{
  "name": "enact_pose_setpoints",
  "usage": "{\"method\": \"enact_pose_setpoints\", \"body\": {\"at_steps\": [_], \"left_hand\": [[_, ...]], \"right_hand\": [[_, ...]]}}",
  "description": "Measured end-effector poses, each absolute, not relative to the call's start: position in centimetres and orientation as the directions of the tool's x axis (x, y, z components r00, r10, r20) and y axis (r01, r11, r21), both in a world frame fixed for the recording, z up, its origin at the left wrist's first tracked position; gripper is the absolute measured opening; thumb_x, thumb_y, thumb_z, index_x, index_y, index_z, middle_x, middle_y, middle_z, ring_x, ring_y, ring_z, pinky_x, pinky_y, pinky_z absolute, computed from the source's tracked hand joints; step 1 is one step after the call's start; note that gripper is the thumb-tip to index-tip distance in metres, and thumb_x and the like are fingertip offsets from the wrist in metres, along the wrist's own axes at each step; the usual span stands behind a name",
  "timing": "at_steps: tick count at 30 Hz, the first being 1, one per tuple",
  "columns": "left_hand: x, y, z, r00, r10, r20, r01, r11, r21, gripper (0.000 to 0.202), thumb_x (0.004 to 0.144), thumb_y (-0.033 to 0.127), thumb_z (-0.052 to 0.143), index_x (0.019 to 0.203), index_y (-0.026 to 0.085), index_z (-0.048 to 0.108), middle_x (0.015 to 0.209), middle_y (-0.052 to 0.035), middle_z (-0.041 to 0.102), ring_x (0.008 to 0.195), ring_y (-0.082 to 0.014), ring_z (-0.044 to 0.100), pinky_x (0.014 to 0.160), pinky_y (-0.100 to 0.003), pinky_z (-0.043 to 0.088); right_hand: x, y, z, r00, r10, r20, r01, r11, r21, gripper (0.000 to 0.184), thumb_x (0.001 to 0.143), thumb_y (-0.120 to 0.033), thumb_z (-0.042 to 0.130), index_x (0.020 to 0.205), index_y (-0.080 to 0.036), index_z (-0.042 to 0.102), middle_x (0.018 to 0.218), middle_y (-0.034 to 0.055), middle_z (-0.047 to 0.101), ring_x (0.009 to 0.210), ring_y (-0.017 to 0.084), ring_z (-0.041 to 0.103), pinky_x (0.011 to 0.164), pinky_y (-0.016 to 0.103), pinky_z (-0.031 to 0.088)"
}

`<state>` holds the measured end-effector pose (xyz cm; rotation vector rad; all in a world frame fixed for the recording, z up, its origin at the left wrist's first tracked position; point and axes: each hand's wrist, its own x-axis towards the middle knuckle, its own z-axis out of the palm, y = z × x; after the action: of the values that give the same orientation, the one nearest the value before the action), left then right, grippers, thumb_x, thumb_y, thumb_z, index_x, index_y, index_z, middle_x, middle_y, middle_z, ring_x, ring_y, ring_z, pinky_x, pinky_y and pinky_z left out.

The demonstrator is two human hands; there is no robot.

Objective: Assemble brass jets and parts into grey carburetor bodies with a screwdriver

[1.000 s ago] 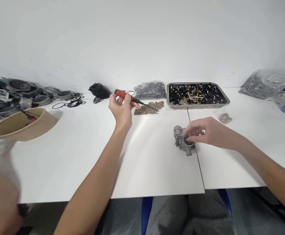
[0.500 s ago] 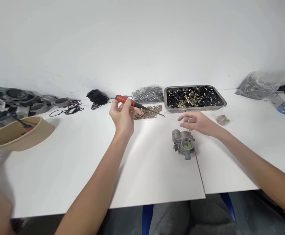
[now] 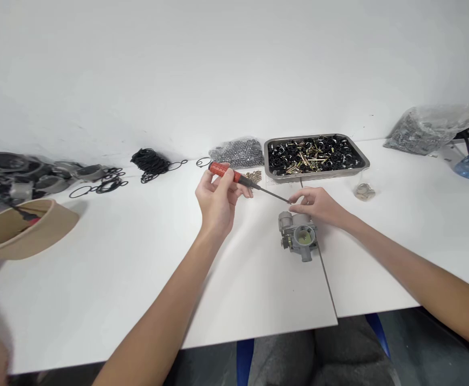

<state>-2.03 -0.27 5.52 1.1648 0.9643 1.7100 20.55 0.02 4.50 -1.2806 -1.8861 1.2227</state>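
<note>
My left hand (image 3: 217, 200) grips a screwdriver (image 3: 243, 180) with a red handle, held above the white table (image 3: 138, 268), its thin shaft pointing right. My right hand (image 3: 317, 205) pinches at the tip of that shaft with thumb and forefinger; whether a small part sits between them I cannot make out. Just below the right hand lies a grey metal carburettor body (image 3: 299, 237) on the table, open side up, untouched by either hand.
A steel tray (image 3: 359, 156) of black and brass small parts stands behind. Bags of small metal parts (image 3: 238, 153), a heap of brass bits (image 3: 254, 176), black O-rings (image 3: 149, 161), grey castings (image 3: 25, 177) at left, a plastic bag (image 3: 431, 126) far right. A tan cap brim (image 3: 21, 230) shows at left.
My right hand left the carburettor body and rose to the screwdriver tip. My left hand brought the screwdriver rightward, towards the carburettor.
</note>
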Motion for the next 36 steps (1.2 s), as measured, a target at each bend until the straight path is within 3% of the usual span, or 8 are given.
{"method": "enact_pose_setpoints", "body": {"at_steps": [5,12,28,36], "left_hand": [[-1.8,-0.4,5.6,-0.216,0.924,0.317,-0.205,-0.36,0.91,0.024,0.081,0.035,0.068,0.095,0.022,0.052,0.061,0.0045,0.056,0.045,-0.0107,0.056,0.052,-0.029,0.052],[-1.5,-1.2,6.5,-0.204,0.913,0.353,-0.18,-0.389,0.904,0.025,0.08,0.035,0.068,0.097,0.023,0.054,0.068,0.0033,0.058,0.048,-0.0105,0.058,0.053,-0.029,0.052],[-0.7,-1.9,7.5,-0.159,0.893,0.421,-0.2,-0.447,0.872,0.026,0.08,0.032,0.07,0.099,0.024,0.054,0.071,0.0029,0.063,0.047,-0.0096,0.058,0.053,-0.028,0.055],[0.2,-0.3,11.4,0.091,0.82,0.565,-0.154,-0.549,0.822,0.028,0.078,0.031,0.074,0.097,0.021,0.057,0.072,-0.0007,0.068,0.041,-0.01,0.057,0.04,-0.024,0.048]], "right_hand": [[20.6,0.1,4.2,-0.407,0.913,0.003,0.379,0.173,-0.909,0.027,0.073,-0.041,0.071,0.079,-0.014,0.07,0.082,0.0068,0.067,0.06,0.011,0.054,0.054,0.027,0.042],[20.7,-0.2,4.8,-0.389,0.921,-0.022,0.374,0.137,-0.917,0.027,0.072,-0.04,0.071,0.079,-0.015,0.069,0.062,0.002,0.062,0.054,0.012,0.053,0.054,0.028,0.041],[21.1,-0.3,4.8,-0.387,0.922,0.016,0.288,0.137,-0.948,0.022,0.071,-0.035,0.074,0.076,-0.014,0.07,0.063,0.0013,0.062,0.054,0.011,0.053,0.053,0.027,0.041],[21.4,-0.5,5.0,-0.46,0.888,0.027,0.148,0.106,-0.983,0.024,0.064,-0.034,0.08,0.075,-0.015,0.071,0.08,0.0033,0.065,0.065,0.011,0.057,0.059,0.028,0.045]]}}
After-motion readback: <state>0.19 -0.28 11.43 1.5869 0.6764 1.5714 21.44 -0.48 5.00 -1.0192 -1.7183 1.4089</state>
